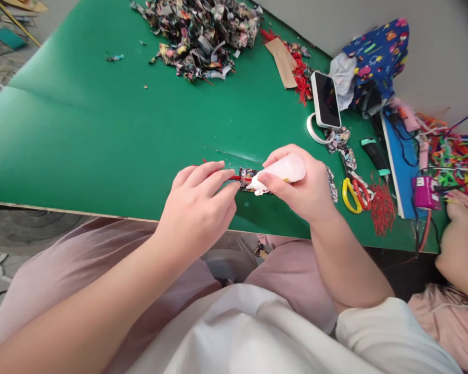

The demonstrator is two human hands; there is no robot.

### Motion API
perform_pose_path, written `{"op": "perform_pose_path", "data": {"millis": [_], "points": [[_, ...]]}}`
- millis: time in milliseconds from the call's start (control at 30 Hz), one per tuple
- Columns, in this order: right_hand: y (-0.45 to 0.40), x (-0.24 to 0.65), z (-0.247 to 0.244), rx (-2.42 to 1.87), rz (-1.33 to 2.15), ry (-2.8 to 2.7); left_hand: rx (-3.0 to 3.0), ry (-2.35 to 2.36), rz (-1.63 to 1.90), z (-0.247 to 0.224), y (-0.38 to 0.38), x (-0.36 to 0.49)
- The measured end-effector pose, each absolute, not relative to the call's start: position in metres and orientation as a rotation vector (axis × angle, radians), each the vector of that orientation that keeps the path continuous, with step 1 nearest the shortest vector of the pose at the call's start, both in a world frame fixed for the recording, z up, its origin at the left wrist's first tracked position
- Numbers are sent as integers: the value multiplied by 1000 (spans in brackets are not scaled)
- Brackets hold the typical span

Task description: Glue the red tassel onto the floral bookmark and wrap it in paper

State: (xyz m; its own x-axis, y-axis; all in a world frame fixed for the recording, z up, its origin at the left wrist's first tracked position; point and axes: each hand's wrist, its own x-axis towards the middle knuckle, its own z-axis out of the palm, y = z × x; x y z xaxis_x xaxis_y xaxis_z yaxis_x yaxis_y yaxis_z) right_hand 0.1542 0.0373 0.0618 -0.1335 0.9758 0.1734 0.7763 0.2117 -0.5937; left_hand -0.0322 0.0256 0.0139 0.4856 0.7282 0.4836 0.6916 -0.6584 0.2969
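Observation:
My right hand is wrapped around a white squeeze glue bottle, tilted so that its nozzle points down and left. The nozzle tip meets a small dark patterned fabric strip lying on the green table. A red cord lies across that strip and runs left under my left hand. The left fingers are bent over the cord, their tips at the strip's left end; the thumb is hidden. The strip's right part is hidden behind the bottle and right hand.
A heap of patterned fabric scraps lies at the back. To the right are a phone, a tape roll, scissors, red cords, and a black-and-teal tool. Another person's arm rests at the right edge.

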Motion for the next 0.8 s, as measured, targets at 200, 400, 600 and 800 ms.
{"op": "perform_pose_path", "data": {"millis": [200, 400, 600, 800], "points": [[39, 157, 59, -1607, 500, -1915, 2698, 1215, 854, 9, 35, -34], [39, 154, 59, -1585, 554, -1896, 2720, 1200, 846, 8, 35, -33], [38, 154, 61, -1590, 514, -1900, 2720, 1212, 840, 8, 35, -34], [37, 169, 61, -1615, 410, -1853, 2713, 1209, 846, 7, 35, -33]]}}
